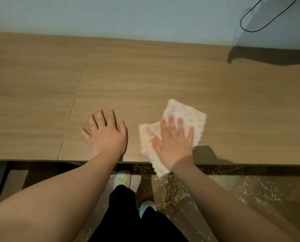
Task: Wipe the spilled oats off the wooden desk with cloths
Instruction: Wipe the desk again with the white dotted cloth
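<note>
Pressing the speckled cloth (pixel 185 112) onto the near edge of the surface (pixel 145 75), the right hand (pixel 173 142) shows a wide grip; the left hand (pixel 105 135) rests flat beside it, equally wide.

A pale blue-grey wall (pixel 110 14) runs along the far edge of the wooden desk (pixel 145 75). Well beyond the right hand (pixel 174 140) and off to its right, a thin black cable (pixel 241 21) loops against that wall, with a dark shadow (pixel 268 56) on the desktop beneath it. Left of the left hand (pixel 107 135), a seam (pixel 72 109) splits the desktop. Below the wrists, a glossy brown floor (pixel 276 206) catches the light.
</note>
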